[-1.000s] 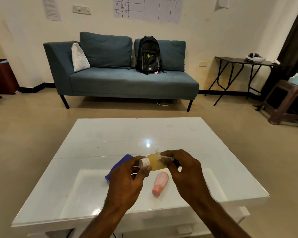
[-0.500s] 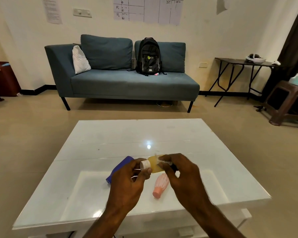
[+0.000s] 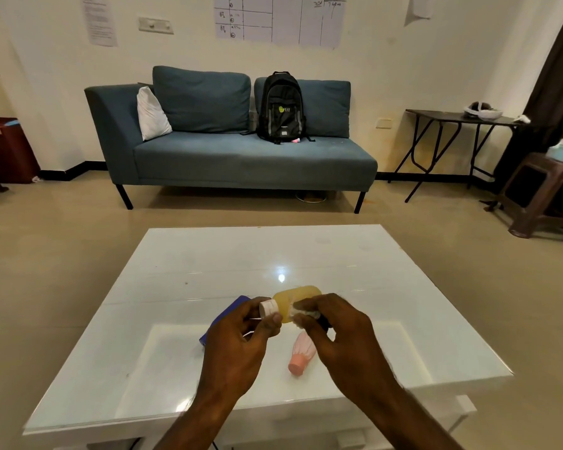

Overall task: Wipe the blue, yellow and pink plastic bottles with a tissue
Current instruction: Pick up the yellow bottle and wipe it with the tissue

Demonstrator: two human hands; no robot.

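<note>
Left hand (image 3: 238, 345) pinching translucent yellow plastic bottle (image 3: 294, 302) at white cap; right hand (image 3: 338, 332) pinching crumpled white tissue (image 3: 301, 312) against bottle (above table).

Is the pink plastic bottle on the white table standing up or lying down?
Lying down: the pink plastic bottle rests on its side on the white table, cap toward the camera.

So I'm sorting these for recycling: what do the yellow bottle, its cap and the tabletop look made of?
The yellow bottle looks like translucent plastic, since light glows through its body. Its cap seems opaque white plastic with a ridged edge. The tabletop looks like glossy glass or lacquer: it mirrors a lamp sharply. Which of the two, I can't tell.
</note>
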